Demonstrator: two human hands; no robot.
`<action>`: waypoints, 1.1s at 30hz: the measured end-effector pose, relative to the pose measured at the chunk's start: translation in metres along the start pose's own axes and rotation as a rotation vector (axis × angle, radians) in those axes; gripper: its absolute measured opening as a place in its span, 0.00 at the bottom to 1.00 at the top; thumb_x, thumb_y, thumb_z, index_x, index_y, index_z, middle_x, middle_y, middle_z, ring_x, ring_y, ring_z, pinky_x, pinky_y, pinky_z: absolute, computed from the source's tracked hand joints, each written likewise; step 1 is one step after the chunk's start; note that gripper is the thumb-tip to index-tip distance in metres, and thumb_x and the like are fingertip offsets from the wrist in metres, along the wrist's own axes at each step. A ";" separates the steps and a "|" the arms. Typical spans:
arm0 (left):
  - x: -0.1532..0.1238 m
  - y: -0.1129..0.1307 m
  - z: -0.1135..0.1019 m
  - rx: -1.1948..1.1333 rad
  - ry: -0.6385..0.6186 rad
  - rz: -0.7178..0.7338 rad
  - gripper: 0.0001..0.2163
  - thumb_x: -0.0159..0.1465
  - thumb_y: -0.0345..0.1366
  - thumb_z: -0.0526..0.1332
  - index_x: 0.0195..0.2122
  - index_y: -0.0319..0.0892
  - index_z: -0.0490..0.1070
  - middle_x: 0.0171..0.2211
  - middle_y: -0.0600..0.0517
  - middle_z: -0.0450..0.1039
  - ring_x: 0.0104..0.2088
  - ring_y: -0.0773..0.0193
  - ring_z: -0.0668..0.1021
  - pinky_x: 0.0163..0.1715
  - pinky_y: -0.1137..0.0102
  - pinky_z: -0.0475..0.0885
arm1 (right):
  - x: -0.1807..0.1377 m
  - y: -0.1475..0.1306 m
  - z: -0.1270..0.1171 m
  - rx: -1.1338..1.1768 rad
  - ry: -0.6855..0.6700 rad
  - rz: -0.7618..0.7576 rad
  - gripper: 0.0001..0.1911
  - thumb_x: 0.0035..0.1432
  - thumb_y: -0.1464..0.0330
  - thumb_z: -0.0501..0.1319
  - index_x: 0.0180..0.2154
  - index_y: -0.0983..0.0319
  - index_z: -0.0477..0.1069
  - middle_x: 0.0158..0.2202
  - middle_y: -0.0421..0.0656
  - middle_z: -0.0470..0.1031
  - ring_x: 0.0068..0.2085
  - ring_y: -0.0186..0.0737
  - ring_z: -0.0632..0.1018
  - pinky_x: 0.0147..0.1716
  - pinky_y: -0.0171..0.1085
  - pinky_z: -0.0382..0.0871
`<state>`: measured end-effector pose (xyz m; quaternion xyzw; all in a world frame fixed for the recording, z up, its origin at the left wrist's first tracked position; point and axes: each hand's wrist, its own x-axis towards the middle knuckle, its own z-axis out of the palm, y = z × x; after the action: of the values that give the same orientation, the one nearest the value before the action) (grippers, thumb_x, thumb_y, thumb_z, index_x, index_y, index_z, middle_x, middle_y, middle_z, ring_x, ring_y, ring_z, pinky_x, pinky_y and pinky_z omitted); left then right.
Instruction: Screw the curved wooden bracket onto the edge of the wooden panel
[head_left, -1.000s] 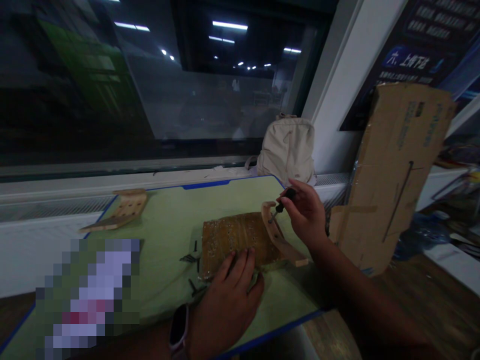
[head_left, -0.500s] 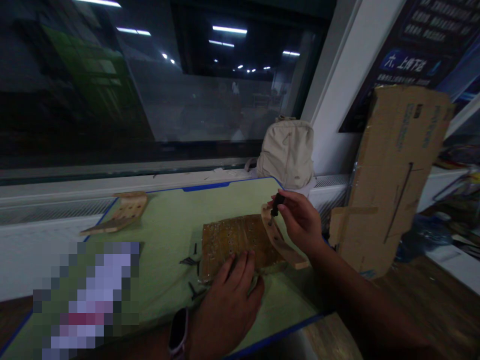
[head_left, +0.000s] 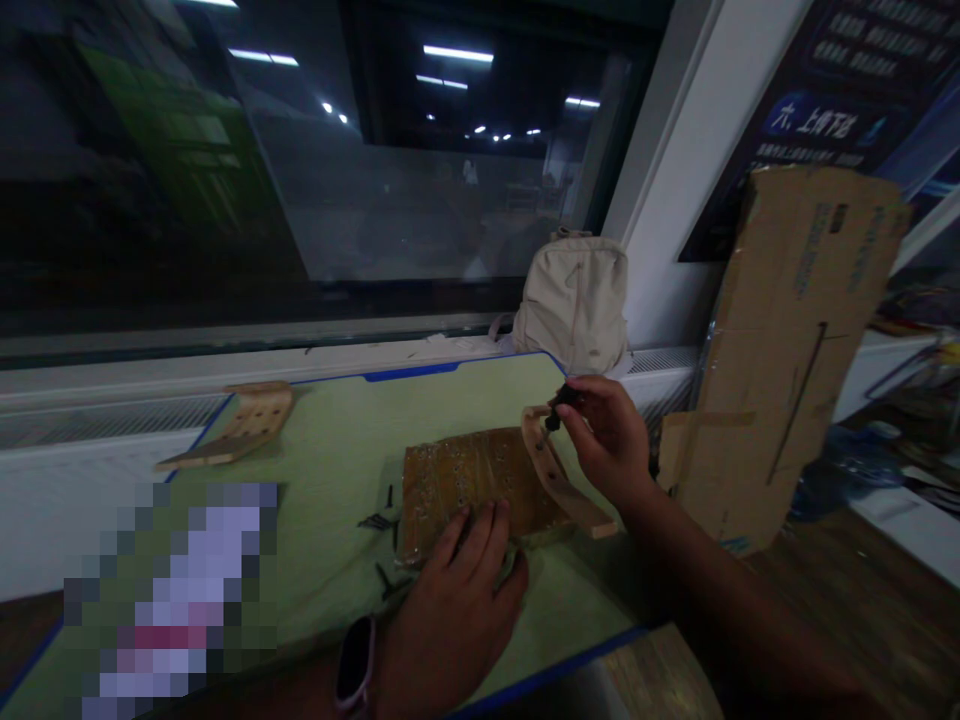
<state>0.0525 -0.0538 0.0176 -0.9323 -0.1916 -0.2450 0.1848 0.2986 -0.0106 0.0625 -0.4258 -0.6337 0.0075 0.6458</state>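
Observation:
My left hand (head_left: 457,610) rests with its fingers stretched out on a tape-wrapped brown cardboard block (head_left: 457,470) full of small holes. Between the thumb and fingers of my right hand (head_left: 611,440) is a short black-handled screwdriver (head_left: 560,408). Its tip points down at the upper end of a curved wooden piece (head_left: 570,495), which lies against the block's right side and has dark holes. Whether the tip sits in a screw there is too small to tell. Several dark screws (head_left: 379,521) lie left of the block.
Another curved wooden piece (head_left: 259,420) lies at the table's far left corner. A blurred-out patch (head_left: 187,590) covers the near left. Behind the green tabletop (head_left: 337,420) a beige backpack (head_left: 574,305) leans by the window. Tall cardboard (head_left: 795,370) stands to the right.
My right hand has shifted slightly right, and the screwdriver handle leans further to the right. My left hand stays in place on the block.

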 end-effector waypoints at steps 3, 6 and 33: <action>0.000 0.000 0.001 0.007 0.012 -0.015 0.14 0.68 0.44 0.63 0.51 0.44 0.71 0.61 0.38 0.72 0.60 0.48 0.73 0.63 0.53 0.58 | 0.004 0.006 -0.004 -0.062 0.090 -0.024 0.14 0.61 0.67 0.69 0.47 0.53 0.71 0.38 0.39 0.72 0.34 0.35 0.77 0.32 0.36 0.76; 0.000 0.001 0.002 -0.003 0.008 -0.017 0.14 0.68 0.44 0.63 0.51 0.44 0.70 0.61 0.38 0.72 0.61 0.47 0.72 0.63 0.53 0.58 | 0.007 0.005 -0.006 -0.041 0.023 -0.057 0.11 0.64 0.63 0.66 0.48 0.53 0.72 0.41 0.42 0.74 0.40 0.40 0.78 0.37 0.41 0.78; 0.001 0.001 -0.001 0.003 0.014 -0.002 0.17 0.65 0.47 0.67 0.50 0.44 0.71 0.60 0.36 0.74 0.60 0.48 0.74 0.63 0.54 0.56 | 0.003 0.008 -0.003 -0.106 0.170 -0.037 0.14 0.58 0.65 0.72 0.45 0.55 0.74 0.37 0.39 0.74 0.34 0.35 0.78 0.31 0.35 0.77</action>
<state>0.0532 -0.0543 0.0186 -0.9300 -0.1915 -0.2515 0.1876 0.3056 -0.0057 0.0607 -0.4465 -0.5837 -0.0741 0.6741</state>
